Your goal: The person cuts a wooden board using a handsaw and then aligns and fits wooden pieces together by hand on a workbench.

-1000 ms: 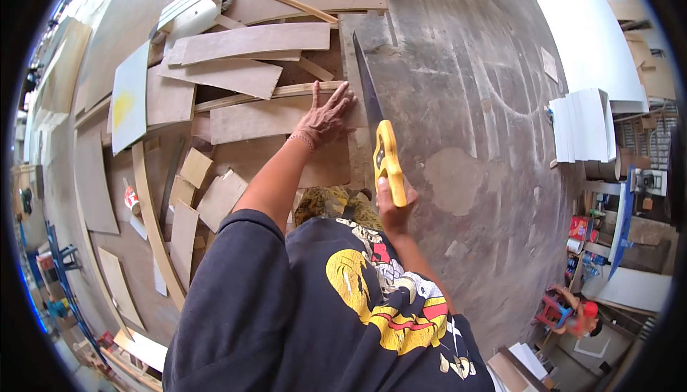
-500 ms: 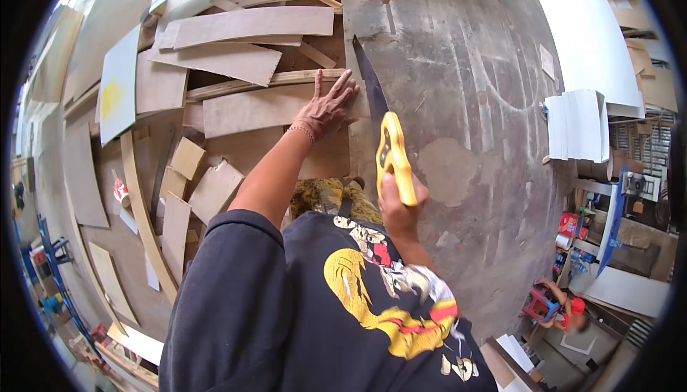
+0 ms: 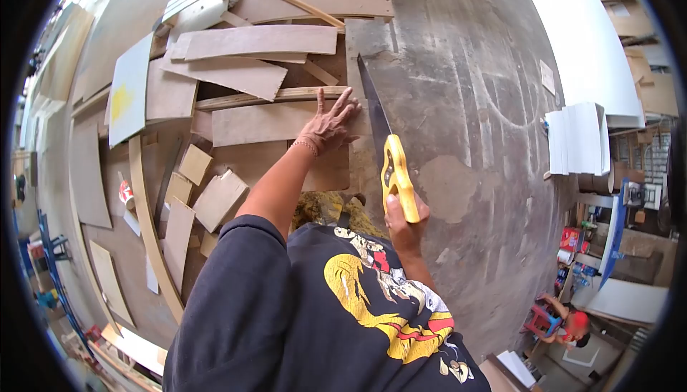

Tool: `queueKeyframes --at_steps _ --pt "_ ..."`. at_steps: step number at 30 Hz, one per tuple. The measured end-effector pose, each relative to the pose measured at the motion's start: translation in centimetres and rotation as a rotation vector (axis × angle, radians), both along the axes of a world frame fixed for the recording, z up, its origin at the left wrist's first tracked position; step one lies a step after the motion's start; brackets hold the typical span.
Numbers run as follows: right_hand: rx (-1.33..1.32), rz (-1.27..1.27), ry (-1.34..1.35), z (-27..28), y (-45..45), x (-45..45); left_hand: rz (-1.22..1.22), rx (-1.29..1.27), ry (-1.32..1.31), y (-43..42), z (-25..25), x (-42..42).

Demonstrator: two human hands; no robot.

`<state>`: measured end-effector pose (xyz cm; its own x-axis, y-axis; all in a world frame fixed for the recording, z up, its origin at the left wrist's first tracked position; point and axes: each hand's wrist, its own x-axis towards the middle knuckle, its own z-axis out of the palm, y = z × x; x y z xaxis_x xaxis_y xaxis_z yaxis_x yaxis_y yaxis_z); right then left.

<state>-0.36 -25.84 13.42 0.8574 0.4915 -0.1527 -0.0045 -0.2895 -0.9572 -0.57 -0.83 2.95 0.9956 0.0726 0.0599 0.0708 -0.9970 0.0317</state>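
Observation:
My right hand (image 3: 406, 220) is wrapped round the yellow handle of a hand saw (image 3: 395, 166). Its dark blade points away from me and runs alongside the right end of the wood pieces. My left hand (image 3: 330, 123) lies with fingers spread on a flat wooden board (image 3: 261, 123), near that end. The fingertips reach a narrow wooden strip (image 3: 275, 96) just beyond the board. Whether the saw teeth touch the wood, I cannot tell.
Stacked plank offcuts (image 3: 257, 41) lie beyond my left hand, and small wood blocks (image 3: 195, 164) to the left. A white panel stack (image 3: 578, 138) stands on the right. A person in red (image 3: 575, 326) sits at lower right. Stained concrete floor (image 3: 472, 249) extends right of the saw.
The whole view has shifted, so the boards, hands and saw all appear slightly lower. My left hand keeps its place on the board, and the saw stays in my right hand.

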Motion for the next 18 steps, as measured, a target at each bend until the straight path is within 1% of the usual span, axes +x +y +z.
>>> queueKeyframes --at_steps 1,2,3,5,7,9,11,12,13,15,18 --pt "0.026 0.027 0.084 -1.6 -1.0 0.2 -0.006 0.002 -0.024 0.1 -0.1 0.0" --pt "-0.02 0.056 -0.154 -3.5 -1.6 -0.1 -0.002 -0.026 0.003 0.2 0.2 0.1" --pt "0.016 0.043 -0.176 -4.0 -1.6 -0.5 0.009 -0.022 -0.003 0.4 0.3 0.3" --pt "0.04 0.039 -0.127 -5.1 -2.0 -0.8 0.001 -0.068 0.068 0.2 0.4 0.4" --pt "0.04 0.033 -0.108 -4.5 -2.0 -0.7 0.001 -0.043 0.049 0.1 0.3 0.0" --pt "0.046 0.016 -0.101 -2.9 -1.5 -0.3 -0.01 -0.01 0.018 0.1 0.3 0.3" --pt "-0.018 -0.017 0.014 1.0 -0.6 -0.7 0.013 0.016 0.033 0.0 0.1 0.2" --pt "-0.018 0.003 -0.074 2.8 -0.9 -1.3 0.017 0.013 0.035 0.0 0.0 0.3" --pt "-0.074 0.061 -0.174 3.5 -2.1 -1.7 0.008 0.012 0.036 0.1 0.0 0.4" --pt "-0.098 0.024 -0.039 5.3 -3.4 -2.3 0.001 0.02 0.023 0.1 -0.1 0.3" --pt "-0.062 0.013 -0.033 5.6 -2.9 -1.7 0.0 -0.015 0.035 0.0 0.2 0.2"
